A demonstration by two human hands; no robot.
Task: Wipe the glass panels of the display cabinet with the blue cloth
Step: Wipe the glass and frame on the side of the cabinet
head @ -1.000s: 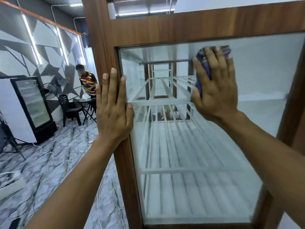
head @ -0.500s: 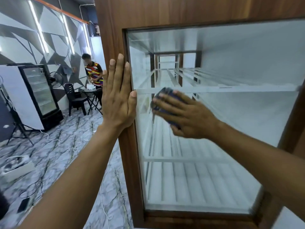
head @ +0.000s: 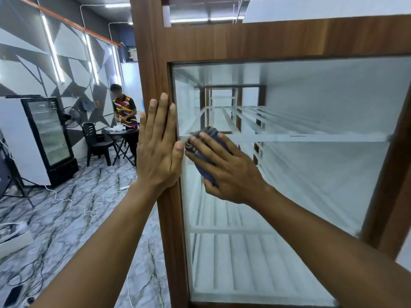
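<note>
The blue cloth (head: 205, 152) lies bunched under the right hand (head: 229, 170), which presses it on the glass panel (head: 311, 174) near its left edge. The left hand (head: 159, 150), open flat, holds nothing and seems to rest on the wooden frame (head: 153, 70) just beside

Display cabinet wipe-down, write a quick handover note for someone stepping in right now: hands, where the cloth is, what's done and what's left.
Left hand: flat and open, braced on the wooden frame post at the left edge of the glass panel.
Right hand: pressing the blue cloth flat against the glass, near the panel's left edge at the level of the upper wire shelf.
Done: cannot tell from the glass itself which areas are already wiped.
Left: from here, probably carry the strokes down the lower half and across to the right side, then do the cabinet's other panels.
</note>
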